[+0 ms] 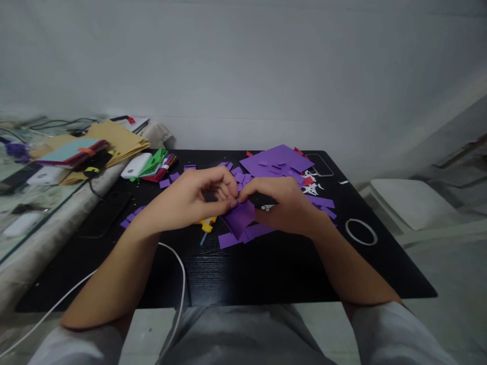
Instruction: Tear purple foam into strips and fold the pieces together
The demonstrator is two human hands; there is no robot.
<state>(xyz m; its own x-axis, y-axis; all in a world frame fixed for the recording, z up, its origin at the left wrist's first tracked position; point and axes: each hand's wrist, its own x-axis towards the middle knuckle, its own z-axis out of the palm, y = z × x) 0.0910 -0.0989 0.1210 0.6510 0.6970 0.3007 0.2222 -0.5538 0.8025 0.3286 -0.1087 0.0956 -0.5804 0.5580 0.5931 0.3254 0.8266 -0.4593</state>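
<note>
Near the middle of the black table, my left hand (194,195) pinches the top edge of a purple paper piece (241,219) between thumb and fingers. My right hand (283,203) grips the same edge from the other side, its fingertips close to the left thumb. A black tool with a white mark (265,204) shows in my right palm; its full shape is hidden. Purple strips (230,240) lie under the held piece. A yellow glue gun (207,224) is partly covered by my left hand. Behind my hands lies a large purple sheet (279,156) with small cut pieces on it.
A white roundish case (136,166) and green and red bundles (155,165) are at the back left. White scraps (312,188) and a tape ring (361,232) lie on the right. A white cable (183,274) crosses the front left edge of the black table (228,284).
</note>
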